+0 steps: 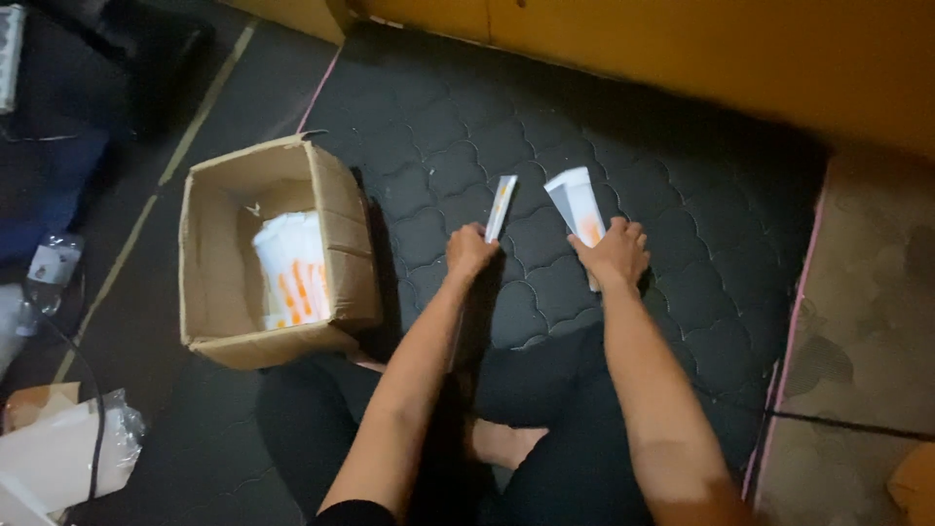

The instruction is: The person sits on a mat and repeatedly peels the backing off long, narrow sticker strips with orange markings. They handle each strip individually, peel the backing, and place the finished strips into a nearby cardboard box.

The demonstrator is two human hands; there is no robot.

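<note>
Both hands were out over the dark quilted mat (682,195), each with its own piece. The left hand (470,251) gripped a narrow white strip with an orange mark (501,206), fingers curled tight round its near end so the strip stood up and away from the wrist, leaning slightly right. The right hand (616,251) was closed on a wider flat white packet with orange print (577,203), thumb side wrapped over the lower part, the far end fanning out as though two layers sat together; whether it was one folded sheet or two could not be told.

By the look of it, this was the sorting or folding stage: one item in each hand, lifted clear of the mat, neither set down yet. A judgement only, but the next move seemed to call for bringing the two pieces together or laying one flat, and that would need the left fingers to ease off without letting the thin strip slip.

To the left, just beside the person's knee (302,409), stood an open cardboard box (346,209), flaps up, with a stack of the same white-and-orange packets (292,271) leaning inside. Farther left on the floor lay a clear plastic bag with paper (68,448) and a small bottle (51,268). A yellow wall (682,49) ran along the far side.
</note>
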